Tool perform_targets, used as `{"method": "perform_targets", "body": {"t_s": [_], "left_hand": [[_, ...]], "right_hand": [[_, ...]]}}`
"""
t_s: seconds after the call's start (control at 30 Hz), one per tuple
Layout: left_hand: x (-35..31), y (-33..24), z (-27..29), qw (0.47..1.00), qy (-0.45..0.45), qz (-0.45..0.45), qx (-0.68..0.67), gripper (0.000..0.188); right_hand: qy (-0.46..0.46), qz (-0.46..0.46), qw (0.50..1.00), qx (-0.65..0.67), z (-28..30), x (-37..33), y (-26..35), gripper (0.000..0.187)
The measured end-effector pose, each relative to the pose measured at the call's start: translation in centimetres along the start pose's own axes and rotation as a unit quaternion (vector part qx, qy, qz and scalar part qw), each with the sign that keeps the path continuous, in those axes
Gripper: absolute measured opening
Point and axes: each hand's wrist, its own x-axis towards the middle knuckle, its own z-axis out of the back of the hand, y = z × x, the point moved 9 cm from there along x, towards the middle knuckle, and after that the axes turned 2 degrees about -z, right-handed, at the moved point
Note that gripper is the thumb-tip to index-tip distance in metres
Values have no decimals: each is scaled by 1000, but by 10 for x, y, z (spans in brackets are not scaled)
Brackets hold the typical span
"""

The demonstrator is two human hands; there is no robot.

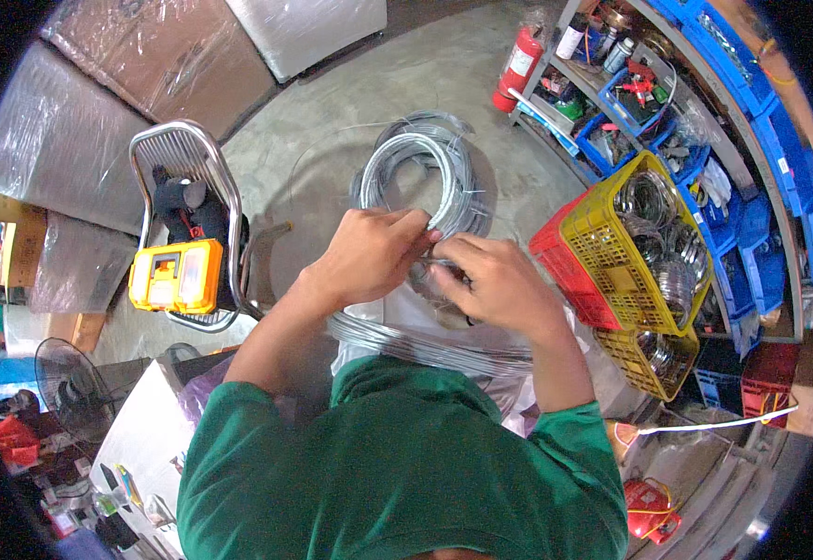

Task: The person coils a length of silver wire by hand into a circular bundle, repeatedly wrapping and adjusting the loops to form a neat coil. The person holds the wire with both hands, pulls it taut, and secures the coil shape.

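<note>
The left hand (376, 250) pinches the near edge of a shiny silver ring-shaped wire coil (447, 177), just beyond the grip; the right hand (504, 285) curls beside it, its hold unclear. The step looks like fine fingerwork on that edge, and next calls for a steady pinch. Duller grey looped wire (481, 201) lies behind; a silver wire bundle (425, 349) nearer the body could snag. Right of the grip stands a yellow plastic crate (602, 252).

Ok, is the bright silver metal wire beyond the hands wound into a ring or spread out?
Wound into a ring: the wire curves round an open centre, its near side by the left hand and right hand.
</note>
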Motion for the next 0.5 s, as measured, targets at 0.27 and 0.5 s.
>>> {"method": "perform_targets", "body": {"t_s": [0.27,0.5], "left_hand": [[-18,4,-30,995,83,26,-43,33],[-54,11,-43,826,162,252,-477,47]], "right_hand": [[-83,165,962,-201,33,-8,21,31],[-58,140,981,-121,74,-6,-21,40]]}}
